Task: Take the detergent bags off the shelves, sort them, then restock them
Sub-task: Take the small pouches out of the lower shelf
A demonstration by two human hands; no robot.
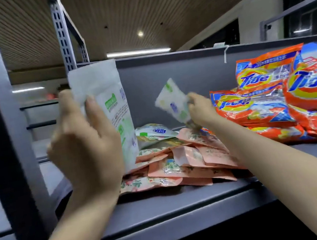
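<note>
Our left hand [87, 142] grips a tall white pouch [106, 107], our right hand [200, 109] pinches a small white sachet [171, 102] by its edge — a thin hold that could drop it into the pink packets [190, 160].

The small white bag [172, 101] in the right hand [200, 109] is looking smeared, so its print is too blurry to read. The fingers of that hand are hiding the bag's lower corner. The left hand [84, 143] is covering the lower left part of the tall white bag [107, 98], and the small words on it are too tiny to read. The orange bags [285, 92] are getting cut off by the right edge. The pink bags [182, 163] are lying under one another, so many are only partly showing.
</note>
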